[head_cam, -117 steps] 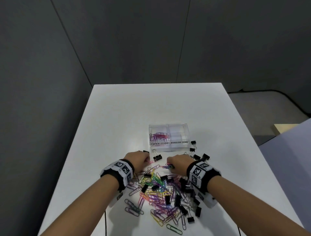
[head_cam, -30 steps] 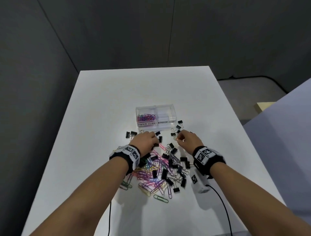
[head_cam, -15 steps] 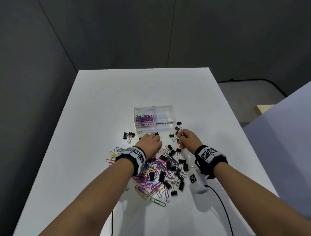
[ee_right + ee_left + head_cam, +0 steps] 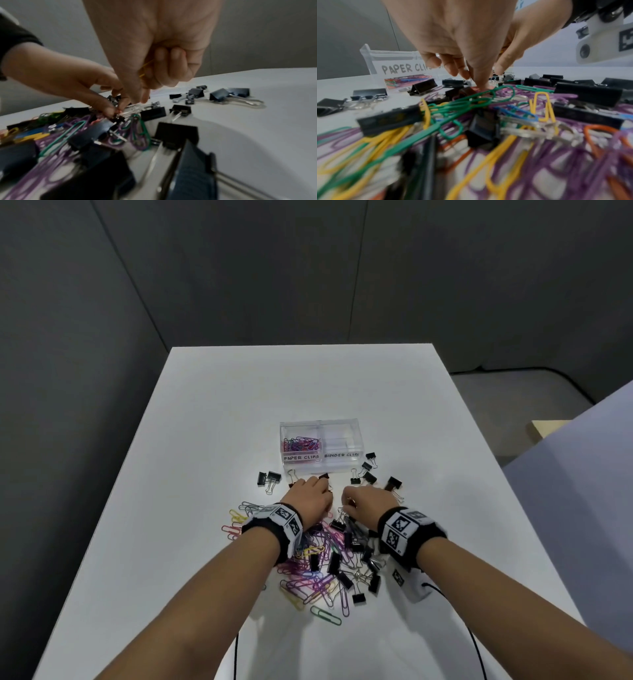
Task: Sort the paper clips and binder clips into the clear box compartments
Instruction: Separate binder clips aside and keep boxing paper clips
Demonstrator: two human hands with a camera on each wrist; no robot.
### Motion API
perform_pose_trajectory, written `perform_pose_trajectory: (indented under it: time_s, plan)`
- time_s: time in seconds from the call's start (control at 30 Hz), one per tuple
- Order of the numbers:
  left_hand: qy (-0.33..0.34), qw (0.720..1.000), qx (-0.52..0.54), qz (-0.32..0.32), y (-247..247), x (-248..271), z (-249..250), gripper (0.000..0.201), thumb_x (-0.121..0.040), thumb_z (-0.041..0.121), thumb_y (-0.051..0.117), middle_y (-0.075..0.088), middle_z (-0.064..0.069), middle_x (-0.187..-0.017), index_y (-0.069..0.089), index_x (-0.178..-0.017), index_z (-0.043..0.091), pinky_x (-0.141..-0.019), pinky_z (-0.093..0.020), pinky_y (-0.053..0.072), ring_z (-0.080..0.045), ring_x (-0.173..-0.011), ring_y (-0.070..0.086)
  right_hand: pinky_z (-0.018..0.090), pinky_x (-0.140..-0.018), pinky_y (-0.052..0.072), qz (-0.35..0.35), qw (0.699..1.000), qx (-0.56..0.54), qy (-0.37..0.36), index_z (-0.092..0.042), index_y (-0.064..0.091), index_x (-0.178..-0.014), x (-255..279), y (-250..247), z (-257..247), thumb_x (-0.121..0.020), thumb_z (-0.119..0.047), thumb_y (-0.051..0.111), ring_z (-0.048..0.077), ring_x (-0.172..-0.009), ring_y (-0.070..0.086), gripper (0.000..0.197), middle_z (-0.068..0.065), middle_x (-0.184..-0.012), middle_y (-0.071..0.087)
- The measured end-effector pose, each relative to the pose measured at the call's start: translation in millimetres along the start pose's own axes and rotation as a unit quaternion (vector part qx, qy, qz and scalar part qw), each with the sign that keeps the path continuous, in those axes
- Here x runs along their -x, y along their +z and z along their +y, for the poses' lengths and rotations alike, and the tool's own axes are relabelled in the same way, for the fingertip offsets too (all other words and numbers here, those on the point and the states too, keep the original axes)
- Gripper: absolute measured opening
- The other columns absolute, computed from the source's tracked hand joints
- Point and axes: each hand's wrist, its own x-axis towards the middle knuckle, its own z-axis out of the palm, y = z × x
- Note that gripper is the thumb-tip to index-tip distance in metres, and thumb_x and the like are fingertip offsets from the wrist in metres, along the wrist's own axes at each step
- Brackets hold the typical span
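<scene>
— What is pictured?
— Just before the clear box [image 4: 320, 446], a small binder clip [image 4: 118, 119] is pinched by the left hand [image 4: 310, 496]; a yellow paper clip [image 4: 145, 68] is curled inside the right hand [image 4: 368, 501].
— And since a second ago?
— Hardly anything is shifted; the binder compartment is seen unfilled.

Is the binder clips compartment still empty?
Empty: binder clips compartment shows only clear plastic, while coloured paper clips fill its neighbour.

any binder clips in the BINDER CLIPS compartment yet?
No. In the head view the clear box holds coloured paper clips only in its left compartment; the right one shows none, and black binder clips lie on the table.
</scene>
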Motion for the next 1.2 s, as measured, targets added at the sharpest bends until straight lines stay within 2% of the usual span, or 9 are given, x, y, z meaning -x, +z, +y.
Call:
perform_pose_trajectory:
  time_s: [0.23, 0.37, 0.43, 0.53, 0.63, 0.7, 0.87, 1.1, 1.2]
  plan:
    - [-0.002, 0.993, 0.091, 0.074, -2.5, 13.2, -9.3, 0.026, -0.098, 0.022, 0.042, 0.050, -0.007, -0.126, 0.055, -0.116, 0.010, -0.094, -0.033, 0.036, -0.026, -0.114, 0.048, 0.034, -0.077, 0.046, -0.021, 1.000, 0.001, 0.014, -0.013, 0.053, -0.109, -1.8, 0.2, 10.2, -0.095, -0.023, 0.046, 0.028, -0.098, 0.061, 0.019, 0.009, -0.108, 0.065]
    - [-0.095, 0.941, 0.289, 0.149, -17.5, 22.2, -14.5, 0.009, -0.097, 0.017, 0.043, 0.057, 0.001, -0.085, 0.052, -0.094, 0.015, -0.065, -0.022, 0.040, -0.020, -0.080, 0.055, 0.033, -0.080, 0.047, -0.008, 1.000, -0.004, 0.029, -0.015, 0.055, -0.112, -2.5, -9.6, 22.4, -0.096, -0.027, 0.045, 0.026, -0.100, 0.061, 0.022, 0.007, -0.111, 0.065]
    - [-0.138, 0.932, 0.311, 0.127, -20.9, 24.9, -23.2, 0.016, -0.098, 0.012, 0.039, 0.056, 0.002, -0.083, 0.049, -0.108, 0.017, -0.060, -0.020, 0.039, -0.018, -0.076, 0.054, 0.032, -0.080, 0.047, 0.018, 0.998, -0.007, 0.058, -0.016, 0.056, -0.110, -4.8, -15.4, 28.5, -0.096, -0.025, 0.043, 0.026, -0.099, 0.061, 0.021, 0.006, -0.111, 0.066]
    - [-0.166, 0.938, 0.297, 0.060, -15.9, 26.2, -36.8, 0.054, -0.091, -0.008, 0.037, 0.061, -0.008, -0.110, 0.036, -0.135, 0.023, -0.066, -0.023, 0.041, -0.019, -0.083, 0.057, 0.032, -0.079, 0.046, 0.031, 0.998, -0.010, 0.063, -0.016, 0.052, -0.113, -6.1, -21.1, 30.0, -0.095, -0.028, 0.045, 0.027, -0.099, 0.061, 0.022, 0.007, -0.111, 0.065]
    - [-0.170, 0.946, 0.275, 0.019, -11.4, 23.4, -41.0, 0.050, -0.089, -0.008, 0.038, 0.050, -0.010, -0.132, 0.043, -0.132, 0.016, -0.086, -0.028, 0.042, -0.025, -0.108, 0.055, 0.030, -0.079, 0.045, 0.001, 1.000, 0.015, -0.014, -0.017, 0.050, -0.119, -3.3, -19.0, 18.2, -0.094, -0.034, 0.048, 0.024, -0.102, 0.061, 0.030, 0.003, -0.114, 0.065]
    - [-0.160, 0.954, 0.253, 0.012, -9.9, 21.1, -39.2, 0.038, -0.091, 0.008, 0.044, 0.049, -0.010, -0.133, 0.046, -0.128, 0.014, -0.095, -0.033, 0.041, -0.026, -0.116, 0.052, 0.029, -0.078, 0.044, -0.019, 0.997, 0.048, -0.050, -0.017, 0.051, -0.119, -1.4, -14.9, 10.7, -0.093, -0.036, 0.049, 0.023, -0.102, 0.061, 0.032, 0.004, -0.111, 0.065]
    - [-0.176, 0.975, 0.134, 0.032, -8.4, 6.0, -33.4, 0.047, -0.094, 0.040, 0.045, 0.055, -0.007, -0.131, 0.043, -0.134, 0.016, -0.093, -0.038, 0.045, -0.026, -0.115, 0.056, 0.029, -0.073, 0.044, -0.048, 0.996, 0.069, -0.035, -0.015, 0.053, -0.112, 0.6, -6.0, 8.7, -0.093, -0.036, 0.047, 0.024, -0.096, 0.062, 0.028, 0.004, -0.106, 0.067]
    - [-0.182, 0.978, 0.096, 0.024, -13.7, -10.5, -35.3, 0.036, -0.093, 0.027, 0.045, 0.059, -0.007, -0.125, 0.046, -0.127, 0.013, -0.094, -0.037, 0.042, -0.028, -0.112, 0.057, 0.033, -0.077, 0.047, -0.023, 0.998, 0.054, -0.011, -0.012, 0.051, -0.111, 6.0, -6.2, 21.6, -0.097, -0.031, 0.039, 0.028, -0.094, 0.063, 0.027, 0.008, -0.104, 0.067]
    - [-0.158, 0.985, 0.068, 0.018, -16.5, -19.4, -32.1, 0.033, -0.094, 0.025, 0.043, 0.063, -0.006, -0.120, 0.052, -0.123, 0.012, -0.091, -0.037, 0.046, -0.027, -0.108, 0.060, 0.031, -0.074, 0.045, -0.039, 0.997, 0.070, -0.019, -0.011, 0.053, -0.097, 10.9, -12.9, 26.4, -0.095, -0.040, 0.043, 0.027, -0.093, 0.063, 0.030, 0.007, -0.097, 0.065]
